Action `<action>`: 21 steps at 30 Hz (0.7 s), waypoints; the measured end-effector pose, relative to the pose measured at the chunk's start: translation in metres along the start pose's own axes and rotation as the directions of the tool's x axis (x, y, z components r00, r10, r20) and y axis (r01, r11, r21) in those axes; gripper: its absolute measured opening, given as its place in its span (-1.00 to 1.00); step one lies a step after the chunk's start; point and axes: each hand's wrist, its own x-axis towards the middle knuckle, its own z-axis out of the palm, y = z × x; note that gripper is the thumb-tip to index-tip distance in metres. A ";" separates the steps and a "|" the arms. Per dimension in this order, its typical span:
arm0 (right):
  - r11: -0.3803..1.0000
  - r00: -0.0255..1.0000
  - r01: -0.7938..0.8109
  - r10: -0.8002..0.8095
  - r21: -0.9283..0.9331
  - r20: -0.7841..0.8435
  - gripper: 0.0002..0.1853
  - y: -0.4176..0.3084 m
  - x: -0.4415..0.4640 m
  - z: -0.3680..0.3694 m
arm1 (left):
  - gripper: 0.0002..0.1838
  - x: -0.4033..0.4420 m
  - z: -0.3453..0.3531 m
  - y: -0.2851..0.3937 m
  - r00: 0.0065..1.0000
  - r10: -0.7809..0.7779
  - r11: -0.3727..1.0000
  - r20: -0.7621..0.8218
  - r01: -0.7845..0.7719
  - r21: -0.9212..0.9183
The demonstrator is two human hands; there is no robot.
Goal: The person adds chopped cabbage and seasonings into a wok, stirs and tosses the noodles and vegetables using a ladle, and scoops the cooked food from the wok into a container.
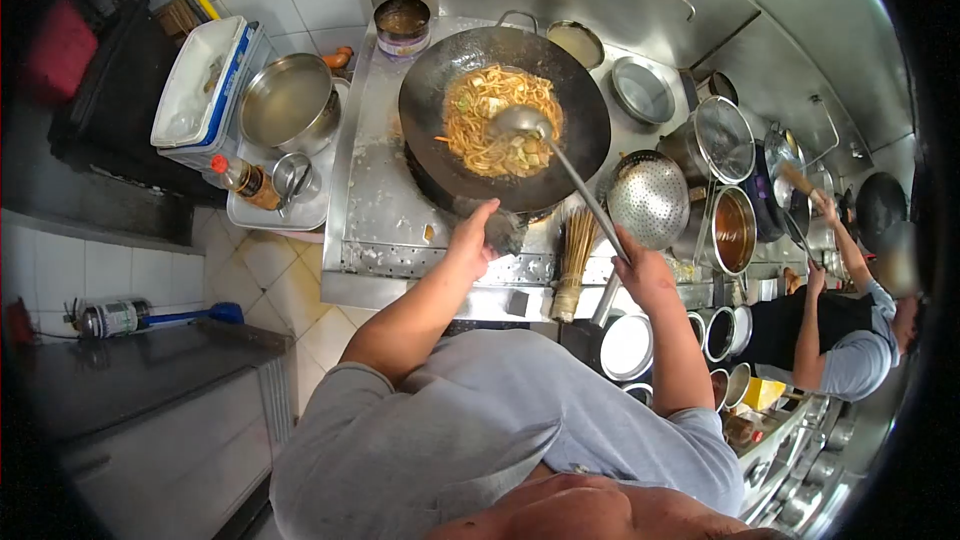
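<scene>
A large dark wok [425, 90] sits tilted on the steel stove and holds noodles [490, 95] with pale pieces mixed in. My left hand [474, 242] is closed on a dark grey cloth [507, 234] at the wok's near rim. Whatever part of the wok lies under that cloth is hidden. In my right hand [645, 268] is the long handle of a metal ladle [522, 121], its bowl resting among the noodles. Between my hands, a bamboo brush [571, 270] lies at the stove's front edge.
A perforated strainer [648, 198] and a pot of reddish liquid [734, 230] stand to the right. Left of the stove [370, 210] are a metal pot [288, 103], a sauce bottle [247, 182] and a white tub [200, 85]. Another person [830, 330] works at the far right.
</scene>
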 end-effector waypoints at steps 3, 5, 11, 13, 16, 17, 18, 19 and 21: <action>0.997 0.996 -0.078 0.079 0.027 -0.038 -0.29 -0.018 0.014 0.020 | -0.55 0.002 0.000 -0.004 1.000 -0.019 1.000 0.005 0.019 -0.013; 0.993 0.992 -0.115 0.114 -0.014 -0.049 -0.31 -0.031 0.025 0.028 | -0.49 0.007 -0.001 -0.005 0.997 -0.040 0.997 0.059 0.044 -0.065; 0.996 0.996 -0.085 0.085 0.026 0.004 -0.32 -0.012 -0.007 0.012 | -0.53 0.020 -0.005 -0.009 0.994 0.017 0.991 0.111 -0.002 -0.137; 0.981 0.986 -0.140 0.151 0.135 -0.075 -0.35 -0.002 -0.026 0.027 | -0.56 0.031 -0.010 -0.012 0.997 0.025 0.997 0.076 -0.019 -0.072; 0.921 0.962 -0.209 0.254 0.329 -0.101 -0.40 -0.008 -0.042 0.034 | -0.62 0.043 -0.019 -0.016 0.998 0.052 0.997 0.021 -0.054 0.059; 0.953 0.942 -0.039 0.135 0.299 -0.308 -0.43 0.013 -0.043 0.061 | -0.65 0.046 -0.023 -0.017 0.997 0.073 0.990 0.004 -0.073 0.124; 0.952 0.940 -0.043 0.141 0.303 -0.311 -0.43 0.009 -0.047 0.064 | -0.65 0.049 -0.025 -0.018 0.997 0.071 0.989 0.006 -0.071 0.130; 0.897 0.934 -0.090 0.227 0.433 -0.275 -0.43 0.003 -0.050 0.066 | -0.67 0.053 -0.027 -0.018 0.997 0.071 0.990 0.007 -0.071 0.123; 0.751 0.922 -0.203 0.362 0.629 -0.134 -0.42 -0.002 -0.054 0.063 | -0.68 0.061 -0.029 -0.020 0.998 0.069 0.990 0.010 -0.070 0.122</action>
